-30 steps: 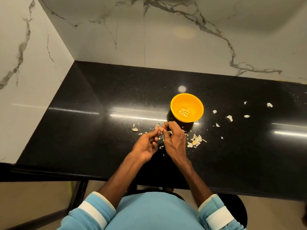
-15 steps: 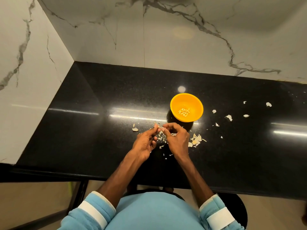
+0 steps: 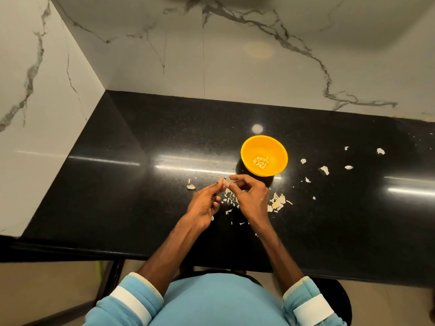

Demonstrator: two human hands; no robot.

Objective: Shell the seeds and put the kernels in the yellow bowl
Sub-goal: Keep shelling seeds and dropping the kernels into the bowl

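Left hand (image 3: 204,203): fingers curled, thumb and forefinger tips pinching a seed (image 3: 224,183), held just above the counter (image 3: 141,184).
Right hand (image 3: 251,199): fingers curled, tips meeting the left hand's at the same seed. The seed is a tiny pale speck, too small to tell how far it is shelled.
Bowl (image 3: 280,149): yellow, upright on the counter, just beyond the right hand's fingertips and not touching them.
Kernels (image 3: 260,161): a small pale heap at the bottom of the bowl.
Shells (image 3: 277,203): a loose pile touching the counter just right of the right hand, and more flakes under and between the two hands.
Stray flakes (image 3: 324,170): scattered well to the right of the right hand, past the bowl. One piece (image 3: 190,186) lies near the left hand, on its left.
Sleeves (image 3: 131,300): light blue, white band at each cuff, pushed back from the forearms.
Walls (image 3: 235,67): white veined marble, beyond the hands and to their left.
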